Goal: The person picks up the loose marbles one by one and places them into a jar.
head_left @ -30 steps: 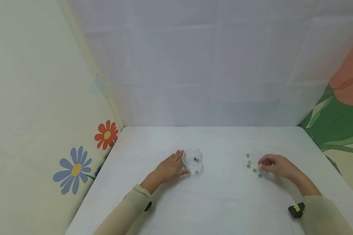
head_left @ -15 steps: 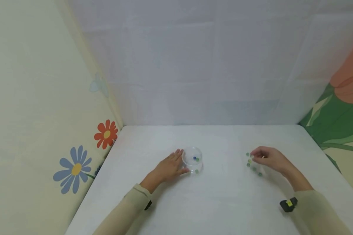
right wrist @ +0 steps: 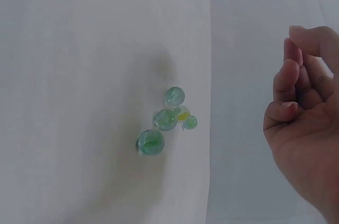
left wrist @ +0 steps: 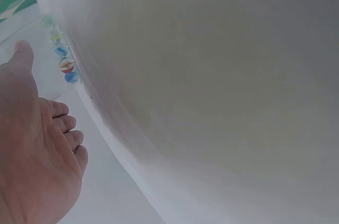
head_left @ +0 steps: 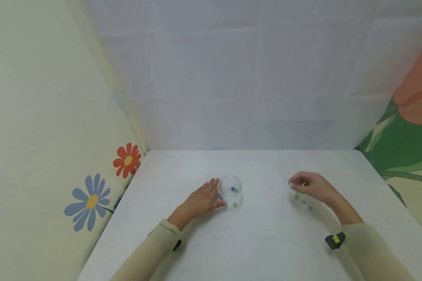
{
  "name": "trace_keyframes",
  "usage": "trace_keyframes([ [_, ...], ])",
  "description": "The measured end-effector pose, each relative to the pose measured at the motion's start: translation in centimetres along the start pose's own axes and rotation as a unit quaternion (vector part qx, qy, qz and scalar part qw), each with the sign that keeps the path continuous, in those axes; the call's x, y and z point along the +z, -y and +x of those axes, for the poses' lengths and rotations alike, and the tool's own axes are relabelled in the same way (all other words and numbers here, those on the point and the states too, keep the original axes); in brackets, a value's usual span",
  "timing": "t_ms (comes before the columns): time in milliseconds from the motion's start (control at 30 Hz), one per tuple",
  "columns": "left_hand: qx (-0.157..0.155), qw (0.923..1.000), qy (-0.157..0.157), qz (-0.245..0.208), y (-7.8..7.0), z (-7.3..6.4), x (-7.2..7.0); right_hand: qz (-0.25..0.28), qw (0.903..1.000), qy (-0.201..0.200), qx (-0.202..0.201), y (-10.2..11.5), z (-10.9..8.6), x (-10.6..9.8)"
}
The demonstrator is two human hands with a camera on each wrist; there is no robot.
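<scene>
1. One clear cup [head_left: 230,198] stands on the white table [head_left: 267,242] in the head view. You can see a blue marble [head_left: 232,188] and a green marble [head_left: 236,191] inside. Low down, another green spot is hard to make out.
2. Your left hand [head_left: 201,201] lies close against the cup, fingers straight. Your right hand [head_left: 311,185], well to the right, pinches a pale thing [head_left: 290,184], too tiny to name.
3. Left wrist: five marbles line up inside the cup, including a striped marble [left wrist: 67,65]. Your hand hides some cup.
4. Right wrist: five loose marbles [right wrist: 151,142] sit close together. Your thumb and fingertips meet; you can't see what's between.
</scene>
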State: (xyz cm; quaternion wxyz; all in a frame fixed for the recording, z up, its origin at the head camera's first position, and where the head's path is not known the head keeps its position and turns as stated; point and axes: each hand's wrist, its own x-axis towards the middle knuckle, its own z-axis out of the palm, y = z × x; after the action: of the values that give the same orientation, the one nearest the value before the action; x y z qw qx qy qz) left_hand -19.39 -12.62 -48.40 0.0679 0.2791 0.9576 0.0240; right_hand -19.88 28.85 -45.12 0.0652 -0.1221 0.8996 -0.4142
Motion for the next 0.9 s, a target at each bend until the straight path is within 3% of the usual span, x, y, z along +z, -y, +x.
trace_keyframes([
  [900, 0.000, 1.0000, -0.006, -0.008, 0.3, 0.1, 0.4, 0.044, 0.9976, 0.032, -0.043, 3.2, 2.3, 2.3],
])
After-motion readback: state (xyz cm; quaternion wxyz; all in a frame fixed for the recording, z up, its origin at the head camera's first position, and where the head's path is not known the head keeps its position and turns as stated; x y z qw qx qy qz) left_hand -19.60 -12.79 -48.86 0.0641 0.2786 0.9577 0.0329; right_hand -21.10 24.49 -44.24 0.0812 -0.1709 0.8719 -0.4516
